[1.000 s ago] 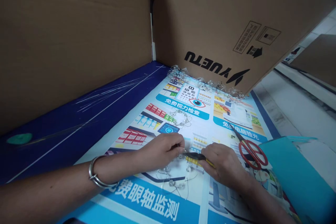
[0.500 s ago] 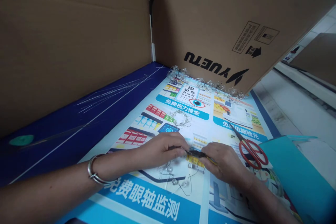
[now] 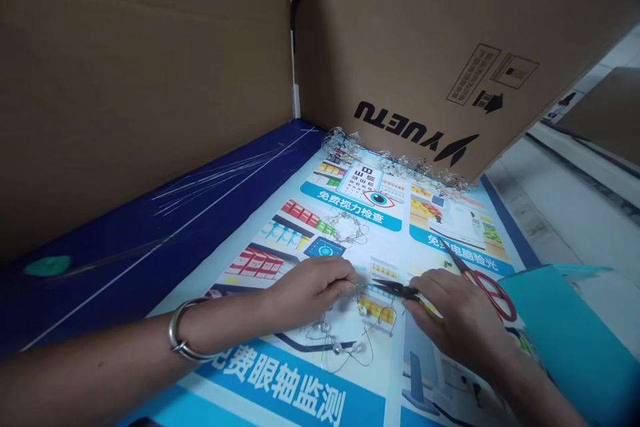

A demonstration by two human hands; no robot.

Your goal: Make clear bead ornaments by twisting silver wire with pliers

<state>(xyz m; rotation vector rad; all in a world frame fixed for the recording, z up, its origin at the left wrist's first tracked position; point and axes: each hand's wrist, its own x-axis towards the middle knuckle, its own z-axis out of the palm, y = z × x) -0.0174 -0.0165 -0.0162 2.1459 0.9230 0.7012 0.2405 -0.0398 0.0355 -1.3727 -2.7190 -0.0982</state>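
My left hand (image 3: 327, 283) is closed in a pinch on a ring of thin wire with clear beads (image 3: 337, 348), which hangs below the fingers over the printed sheet. Loose wire ends curl out from it on the right. My right hand (image 3: 450, 303) is wrapped round pliers (image 3: 399, 289) with dark jaws and yellow handles. Their jaws point left at the pinched wire, a little apart from my left fingertips. Another beaded wire ring (image 3: 345, 227) lies on the sheet beyond my left hand.
Red-handled scissors (image 3: 493, 290) lie right of my right hand, beside a turquoise box (image 3: 565, 327). Several beaded wire pieces (image 3: 400, 163) line the foot of a cardboard wall (image 3: 400, 33). Straight wires (image 3: 215, 177) and a green patch (image 3: 47, 266) lie on the blue surface at left.
My right hand has drawn the pliers back to the right, away from my left fingers, so their jaws now show. My left hand keeps its pinch on the beaded wire.
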